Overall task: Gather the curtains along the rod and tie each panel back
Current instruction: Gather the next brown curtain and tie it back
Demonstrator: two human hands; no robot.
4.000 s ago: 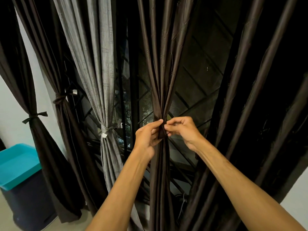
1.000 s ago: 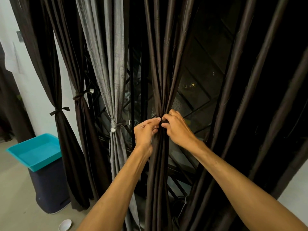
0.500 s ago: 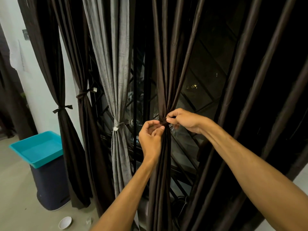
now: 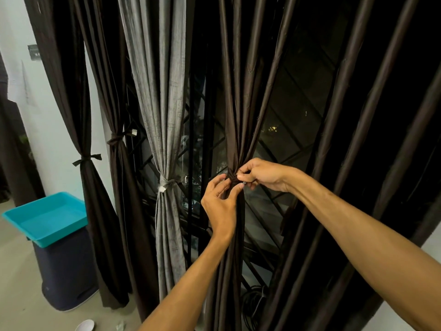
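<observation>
Both hands at the tie on the middle dark panel.

I have my left hand (image 4: 220,201) and right hand (image 4: 261,174) meeting at the tie (image 4: 232,179) cinching the dark panel (image 4: 235,111); each grip is pinched narrow on the tie. To the left, the grey panel (image 4: 164,115) and two more dark panels (image 4: 95,211) hang already tied. A teal tray (image 4: 45,217) sits on a bin (image 4: 66,271).
</observation>
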